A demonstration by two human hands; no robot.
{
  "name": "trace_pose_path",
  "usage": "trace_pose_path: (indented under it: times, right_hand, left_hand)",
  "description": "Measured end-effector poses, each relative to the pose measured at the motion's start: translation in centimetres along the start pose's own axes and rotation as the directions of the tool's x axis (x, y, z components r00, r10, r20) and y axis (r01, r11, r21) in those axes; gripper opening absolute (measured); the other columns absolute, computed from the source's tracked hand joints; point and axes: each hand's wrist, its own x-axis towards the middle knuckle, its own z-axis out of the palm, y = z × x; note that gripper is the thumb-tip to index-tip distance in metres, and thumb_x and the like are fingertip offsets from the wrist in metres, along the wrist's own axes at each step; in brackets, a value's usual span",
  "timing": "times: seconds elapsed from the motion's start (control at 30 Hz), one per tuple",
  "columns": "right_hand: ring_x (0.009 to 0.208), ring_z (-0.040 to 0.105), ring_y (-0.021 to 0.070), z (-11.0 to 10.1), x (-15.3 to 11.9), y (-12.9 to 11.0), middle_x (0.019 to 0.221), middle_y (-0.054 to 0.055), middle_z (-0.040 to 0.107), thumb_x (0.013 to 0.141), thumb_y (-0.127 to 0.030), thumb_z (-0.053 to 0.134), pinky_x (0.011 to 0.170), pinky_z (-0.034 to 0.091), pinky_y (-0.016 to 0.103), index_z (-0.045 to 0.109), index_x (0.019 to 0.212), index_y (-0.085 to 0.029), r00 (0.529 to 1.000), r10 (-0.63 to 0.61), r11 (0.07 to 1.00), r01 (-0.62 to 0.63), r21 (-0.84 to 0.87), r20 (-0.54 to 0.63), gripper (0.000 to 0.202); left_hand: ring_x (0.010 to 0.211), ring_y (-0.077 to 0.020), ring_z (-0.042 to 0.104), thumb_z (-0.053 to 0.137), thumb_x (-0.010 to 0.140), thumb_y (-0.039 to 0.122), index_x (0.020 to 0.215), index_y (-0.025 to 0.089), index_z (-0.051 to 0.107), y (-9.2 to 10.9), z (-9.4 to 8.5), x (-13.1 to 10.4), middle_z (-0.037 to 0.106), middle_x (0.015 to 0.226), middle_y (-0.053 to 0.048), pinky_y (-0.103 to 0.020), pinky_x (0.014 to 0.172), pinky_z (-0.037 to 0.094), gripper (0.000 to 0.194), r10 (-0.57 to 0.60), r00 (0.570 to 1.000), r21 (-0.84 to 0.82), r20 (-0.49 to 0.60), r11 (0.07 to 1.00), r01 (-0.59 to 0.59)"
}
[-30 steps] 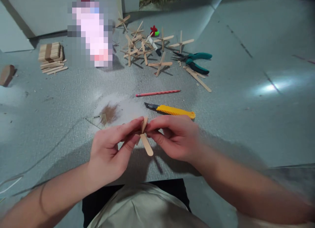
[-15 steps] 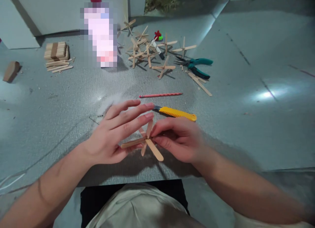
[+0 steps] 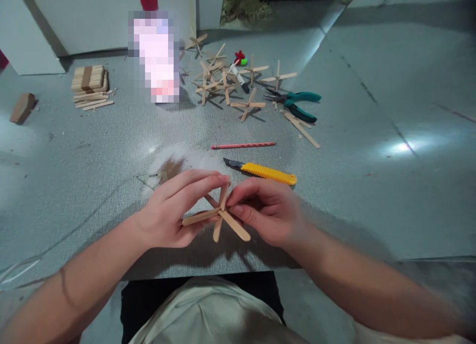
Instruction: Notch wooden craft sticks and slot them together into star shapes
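Note:
Between my hands, above the front edge of the table, is a star-like piece of crossed wooden sticks point(image 3: 235, 226). My left hand point(image 3: 174, 207) grips it from the left, index finger at the tip of an upright stick and thumb beneath. My right hand point(image 3: 269, 210) pinches near the centre where the sticks meet; the fingertips hide what they hold there. A yellow utility knife point(image 3: 267, 172) with its blade out lies just beyond my right hand. Farther off lies a pink pencil point(image 3: 243, 145).
Several crossed-stick pieces point(image 3: 248, 105) stand at the back middle, beside teal pliers point(image 3: 303, 105) and loose sticks point(image 3: 303, 130). A banded stick bundle point(image 3: 89, 79), a blurred-out bottle with a red cap point(image 3: 148, 0) and a brown block point(image 3: 23, 108) are back left.
The raised fingers of my left hand have come down and together onto the upright stick, uncovering the knife blade and a brown patch on the table. The stick piece has tilted slightly.

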Motion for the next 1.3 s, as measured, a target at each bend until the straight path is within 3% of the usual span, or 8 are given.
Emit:
trace_pose_path:
  times: [0.17, 0.3, 0.53, 0.8, 1.0, 1.17, 1.3]
  right_hand:
    - [0.05, 0.065, 0.0082, 0.4, -0.1, 0.3, 0.071, -0.004, 0.07, 0.092, -0.03, 0.075, 0.047, 0.053, 0.018, 0.068, 0.089, -0.023, 0.985, 0.169, 0.964, -0.159, 0.215, -0.029, 0.01]
    - [0.048, 0.064, 0.0096, 0.6, -0.3, 0.6, 0.066, -0.003, 0.069, 0.088, -0.032, 0.079, 0.045, 0.052, 0.02, 0.07, 0.087, -0.023, 0.968, 0.246, 0.931, -0.222, 0.29, -0.05, 0.012]
    - [0.048, 0.064, 0.0102, 0.7, -0.2, 0.8, 0.067, -0.004, 0.07, 0.086, -0.034, 0.081, 0.045, 0.052, 0.022, 0.072, 0.087, -0.025, 0.956, 0.289, 0.907, -0.255, 0.334, -0.056, 0.013]
    - [0.044, 0.061, 0.0081, 0.8, 0.0, 0.7, 0.065, -0.003, 0.071, 0.083, -0.035, 0.084, 0.041, 0.049, 0.017, 0.07, 0.084, -0.021, 0.949, 0.314, 0.838, -0.293, 0.461, 0.033, 0.019]
    - [0.05, 0.064, 0.0088, 0.6, -0.2, 0.4, 0.066, -0.003, 0.07, 0.085, -0.035, 0.083, 0.047, 0.053, 0.018, 0.07, 0.083, -0.021, 0.961, 0.277, 0.887, -0.259, 0.383, 0.008, 0.019]
    - [0.049, 0.065, 0.0099, 0.6, -0.2, 0.5, 0.066, -0.002, 0.07, 0.085, -0.038, 0.082, 0.046, 0.055, 0.019, 0.071, 0.084, -0.022, 0.954, 0.3, 0.884, -0.282, 0.372, 0.011, 0.02]
    - [0.048, 0.063, 0.0088, 0.5, -0.2, 0.7, 0.066, -0.003, 0.069, 0.086, -0.035, 0.082, 0.045, 0.054, 0.018, 0.071, 0.085, -0.023, 0.956, 0.292, 0.872, -0.277, 0.404, 0.026, 0.017]
  left_hand:
    - [0.114, -0.0249, 0.068, 0.07, 0.093, 0.033, 0.139, 0.011, 0.055, -0.4, 0.5, 0.3, 0.068, 0.123, -0.02, -0.037, 0.097, 0.059, 0.053, 0.002, 0.998, -0.06, -0.065, 0.998, -0.006]
    - [0.103, -0.0213, 0.068, 0.074, 0.09, 0.031, 0.137, 0.012, 0.056, -0.6, 0.8, 0.4, 0.069, 0.118, -0.017, -0.031, 0.086, 0.06, 0.054, -0.033, 0.994, -0.155, -0.1, 0.988, 0.017]
    - [0.095, -0.0187, 0.066, 0.075, 0.087, 0.026, 0.138, 0.013, 0.056, -0.7, 1.4, 0.1, 0.068, 0.114, -0.015, -0.029, 0.079, 0.06, 0.056, -0.075, 0.989, -0.182, -0.131, 0.982, 0.05]
    - [0.098, -0.0208, 0.067, 0.071, 0.088, 0.028, 0.14, 0.013, 0.054, 0.0, 1.9, -0.1, 0.068, 0.115, -0.015, -0.032, 0.082, 0.063, 0.056, -0.018, 0.985, -0.113, -0.173, 0.994, -0.002]
    - [0.099, -0.019, 0.069, 0.072, 0.089, 0.021, 0.141, 0.008, 0.054, 0.5, 1.5, 0.0, 0.069, 0.114, -0.017, -0.025, 0.077, 0.064, 0.056, -0.02, 0.989, -0.175, -0.144, 0.984, -0.006]
    - [0.093, -0.0188, 0.069, 0.074, 0.09, 0.022, 0.143, 0.016, 0.053, 0.3, 1.6, 0.0, 0.07, 0.112, -0.013, -0.025, 0.071, 0.063, 0.058, -0.052, 0.987, -0.209, -0.149, 0.978, 0.02]
    - [0.095, -0.0199, 0.069, 0.074, 0.088, 0.02, 0.145, 0.016, 0.052, 0.1, 1.8, -0.1, 0.069, 0.112, -0.013, -0.026, 0.071, 0.063, 0.06, -0.058, 0.985, -0.231, -0.164, 0.973, 0.018]
